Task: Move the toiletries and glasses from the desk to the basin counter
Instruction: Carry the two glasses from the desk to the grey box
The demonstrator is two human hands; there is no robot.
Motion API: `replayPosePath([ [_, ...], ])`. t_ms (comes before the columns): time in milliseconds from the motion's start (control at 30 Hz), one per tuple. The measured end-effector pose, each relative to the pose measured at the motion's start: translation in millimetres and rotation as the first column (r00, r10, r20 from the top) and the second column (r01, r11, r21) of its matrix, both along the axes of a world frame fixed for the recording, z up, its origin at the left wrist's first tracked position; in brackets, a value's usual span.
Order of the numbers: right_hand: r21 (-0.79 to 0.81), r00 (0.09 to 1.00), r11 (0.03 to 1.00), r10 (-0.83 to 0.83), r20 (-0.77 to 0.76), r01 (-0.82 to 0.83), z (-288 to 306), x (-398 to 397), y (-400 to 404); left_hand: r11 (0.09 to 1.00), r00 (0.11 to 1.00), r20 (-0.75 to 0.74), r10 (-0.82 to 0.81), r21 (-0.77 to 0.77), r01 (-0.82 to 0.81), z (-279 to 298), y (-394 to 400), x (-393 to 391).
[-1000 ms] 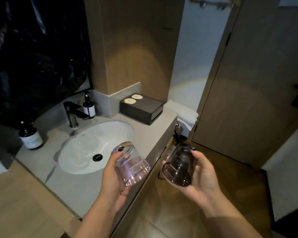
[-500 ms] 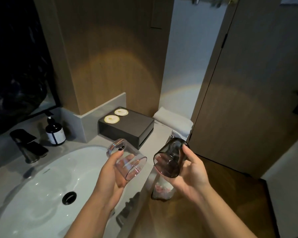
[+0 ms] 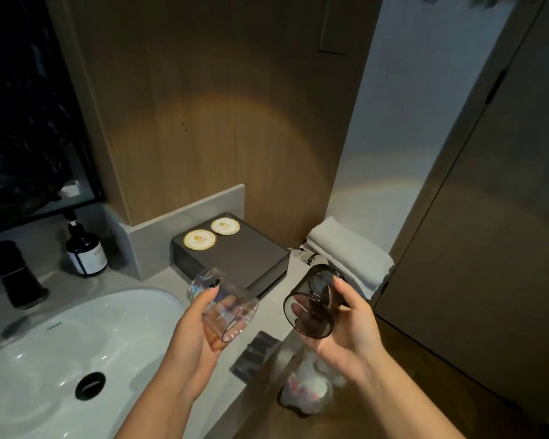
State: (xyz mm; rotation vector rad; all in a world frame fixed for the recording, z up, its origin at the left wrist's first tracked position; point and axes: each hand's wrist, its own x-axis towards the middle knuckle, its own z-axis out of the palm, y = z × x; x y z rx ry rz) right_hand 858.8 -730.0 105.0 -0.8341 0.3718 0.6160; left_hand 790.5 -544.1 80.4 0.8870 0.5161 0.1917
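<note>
Glasses fill both of your hands above the near right part of the grey stone basin counter [image 3: 159,278]. Your left hand [image 3: 192,337] curls round a clear, faintly iridescent glass tumbler [image 3: 223,304], thumb across the top of its wall and fingers showing through from beneath; the tumbler lies tilted, its open mouth turned toward you and its base pointing away. Your right hand [image 3: 343,324] grips a smoky dark glass tumbler [image 3: 311,301] in the same tilted way, mouth toward you, with your fingers visible through the tinted wall. The two tumblers are near each other but apart, and neither touches the counter.

Just beyond the clear tumbler, a dark grey rectangular box [image 3: 235,258] sits at the far right of the counter, with two round white and gold coasters [image 3: 211,233] on its far left corner. To the right of the box lies a folded white towel [image 3: 351,251]. On the left, the white oval basin [image 3: 61,353] is sunk into the counter, and beyond it stand a black tap [image 3: 11,274] and a dark pump bottle with a white label [image 3: 86,250].
</note>
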Motion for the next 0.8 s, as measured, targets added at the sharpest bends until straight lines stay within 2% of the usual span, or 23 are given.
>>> replayPosePath([
  [267,0.025,0.98,0.981,0.195,-0.03,-0.194,-1.3,79.4,-21.3,0.98,0.98,-0.024,0.198,-0.023,-0.198,-7.0,-31.6,39.5],
  [467,0.037,0.952,0.955,0.296,-0.083,-0.293,-28.6,129.9,2.9,0.943,0.942,-0.049,0.331,-0.025,-0.333,-23.3,-11.5,67.7],
  [567,-0.024,0.935,0.935,0.351,-0.05,-0.353,-39.6,158.3,29.1,0.925,0.925,-0.049,0.377,-0.027,-0.378,-31.5,10.3,86.8],
  [800,-0.115,0.907,0.906,0.417,0.059,-0.408,-60.3,220.0,88.6,0.894,0.908,-0.052,0.416,-0.161,-0.419,-46.2,60.8,134.7],
])
